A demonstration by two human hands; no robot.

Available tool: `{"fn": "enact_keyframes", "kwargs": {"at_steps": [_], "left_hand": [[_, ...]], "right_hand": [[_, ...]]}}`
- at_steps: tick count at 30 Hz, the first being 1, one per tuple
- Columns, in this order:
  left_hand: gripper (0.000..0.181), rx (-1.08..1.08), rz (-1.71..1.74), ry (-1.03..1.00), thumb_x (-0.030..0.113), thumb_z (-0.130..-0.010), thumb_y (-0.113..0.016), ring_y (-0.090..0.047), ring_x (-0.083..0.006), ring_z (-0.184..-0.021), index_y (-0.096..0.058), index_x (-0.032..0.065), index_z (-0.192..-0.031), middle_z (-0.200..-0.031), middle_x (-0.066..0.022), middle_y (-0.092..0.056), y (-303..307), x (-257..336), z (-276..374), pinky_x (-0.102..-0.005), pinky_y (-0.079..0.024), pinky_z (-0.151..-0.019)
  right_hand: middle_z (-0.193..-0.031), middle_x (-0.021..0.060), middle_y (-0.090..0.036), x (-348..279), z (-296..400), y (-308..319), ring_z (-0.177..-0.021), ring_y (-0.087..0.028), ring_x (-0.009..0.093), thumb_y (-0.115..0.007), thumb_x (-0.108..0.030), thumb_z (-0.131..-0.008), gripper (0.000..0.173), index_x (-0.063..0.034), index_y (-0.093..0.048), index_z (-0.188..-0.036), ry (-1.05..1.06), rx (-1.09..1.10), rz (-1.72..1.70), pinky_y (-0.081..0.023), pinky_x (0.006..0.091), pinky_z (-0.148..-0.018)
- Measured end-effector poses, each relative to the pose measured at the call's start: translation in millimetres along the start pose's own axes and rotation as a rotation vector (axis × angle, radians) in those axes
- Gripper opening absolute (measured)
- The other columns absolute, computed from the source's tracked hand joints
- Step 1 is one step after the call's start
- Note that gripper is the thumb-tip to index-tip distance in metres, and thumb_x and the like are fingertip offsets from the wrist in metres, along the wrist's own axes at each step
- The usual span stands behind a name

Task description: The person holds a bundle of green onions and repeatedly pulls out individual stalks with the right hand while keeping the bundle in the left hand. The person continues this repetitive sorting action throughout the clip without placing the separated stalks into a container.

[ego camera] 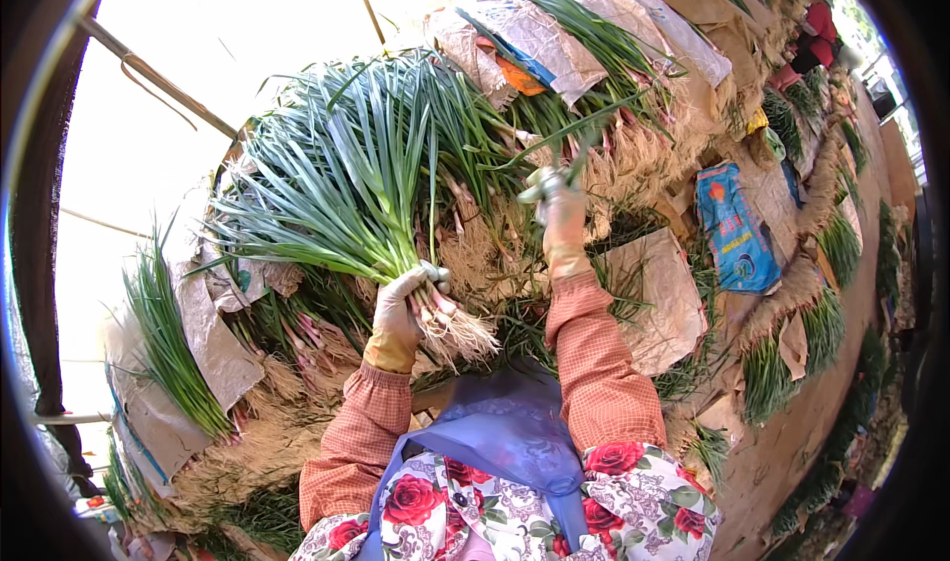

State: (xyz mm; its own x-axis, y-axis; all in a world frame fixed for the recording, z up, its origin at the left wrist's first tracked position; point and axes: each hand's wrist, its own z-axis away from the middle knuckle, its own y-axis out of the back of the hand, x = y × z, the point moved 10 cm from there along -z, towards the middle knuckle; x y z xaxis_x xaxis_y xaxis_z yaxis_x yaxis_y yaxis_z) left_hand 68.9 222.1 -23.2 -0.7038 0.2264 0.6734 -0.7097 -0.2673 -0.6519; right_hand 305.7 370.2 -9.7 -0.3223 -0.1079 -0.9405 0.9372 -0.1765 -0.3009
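Observation:
My left hand [407, 294], in a pale glove, grips a thick bunch of green garlic [393, 234] low on its stalks. The long leaves fan out up and to the left, and the pinkish bulb ends with stringy pale roots [464, 331] point down to the right. My right hand [557, 199], gloved too and blurred by motion, is raised to the right of the bunch. Loose green leaves [577, 156] stick out of its grasp, though their exact hold is smeared. Behind both hands, more green garlic [475, 142] lies piled, roots towards me.
Woven sacks [545, 41] partly cover the long heap. A flat sack [653, 301] and leaf scraps lie right of my right arm. Beyond are a blue printed bag [736, 227] and further bundles [772, 375] on the ground. A person in red [819, 30] is at the far right.

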Motion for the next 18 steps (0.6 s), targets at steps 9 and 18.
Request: {"fn": "enact_keyframes", "kwargs": {"at_steps": [9,18], "left_hand": [[0.029,-0.058,-0.082,0.016,0.013,-0.087,-0.059,-0.068,-0.0258,-0.1,-0.066,-0.0058,-0.109,-0.123,-0.0217,-0.064,-7,9,3,-0.034,-0.057,-0.087],[0.026,0.009,-0.03,0.008,0.007,-0.087,-0.059,-0.071,-0.0275,-0.087,-0.065,-0.0093,-0.107,-0.096,-0.0202,-0.07,-13,7,23,-0.0348,-0.06,-0.076]], "right_hand": [[-0.107,0.0134,-0.068,22,60,-26,-0.093,-0.065,0.021,-0.06,-0.011,-0.091,0.037,0.0015,-0.058,-0.125,-0.265,-0.411,0.146,-0.05,0.028,-0.083],[-0.086,0.0042,-0.07,44,105,-69,-0.071,-0.06,0.01,-0.063,-0.027,-0.096,0.034,-0.0001,-0.066,-0.118,-0.39,-0.736,0.075,-0.05,0.0236,-0.07]]}}
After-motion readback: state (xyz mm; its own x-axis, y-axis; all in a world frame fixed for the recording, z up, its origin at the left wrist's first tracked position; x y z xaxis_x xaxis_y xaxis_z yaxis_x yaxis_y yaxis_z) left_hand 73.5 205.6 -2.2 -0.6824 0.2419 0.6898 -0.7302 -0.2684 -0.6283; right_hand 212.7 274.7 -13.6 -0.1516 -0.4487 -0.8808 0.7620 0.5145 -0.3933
